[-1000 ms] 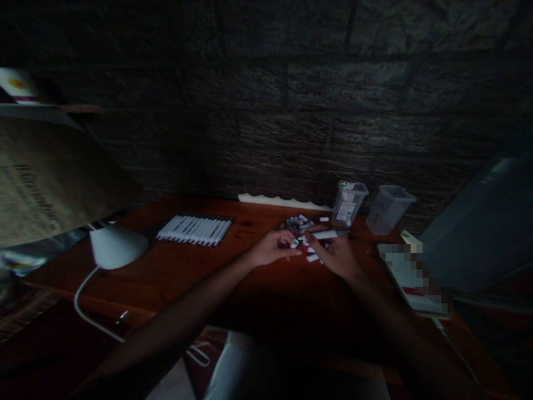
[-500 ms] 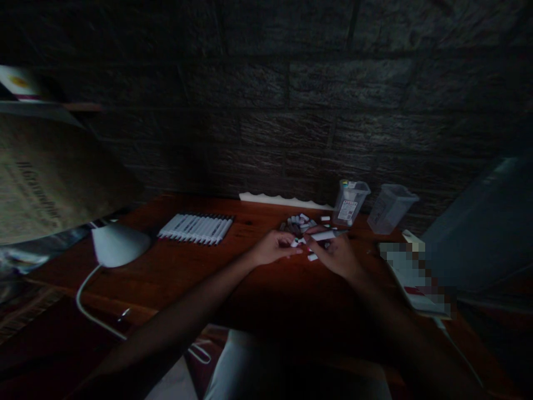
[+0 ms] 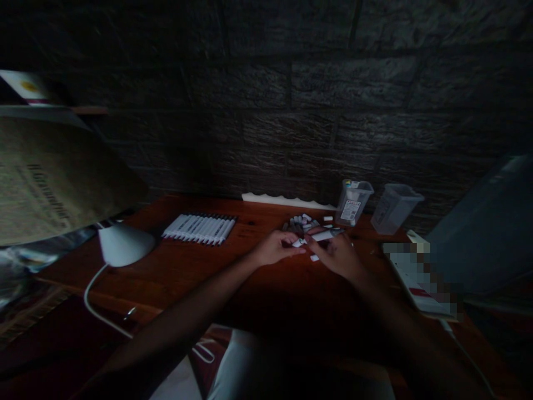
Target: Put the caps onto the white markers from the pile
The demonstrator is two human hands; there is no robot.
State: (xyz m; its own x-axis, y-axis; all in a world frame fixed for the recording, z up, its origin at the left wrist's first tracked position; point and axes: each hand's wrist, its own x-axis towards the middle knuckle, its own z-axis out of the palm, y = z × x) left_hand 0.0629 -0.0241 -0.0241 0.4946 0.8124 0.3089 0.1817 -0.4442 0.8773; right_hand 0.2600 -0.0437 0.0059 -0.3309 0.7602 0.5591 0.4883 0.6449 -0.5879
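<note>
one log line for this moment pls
left hand: pinching cap | right hand: holding white marker | nearby: loose caps, marker row, labelled tub | surface: wooden desk

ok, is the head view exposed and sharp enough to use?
Head view: heavily underexposed, corners near black; only the desk middle is lit, so the left hand on a small cap and right hand on a white marker barely read. Head view also soft, edges bent, one pixelated patch at right.
</note>
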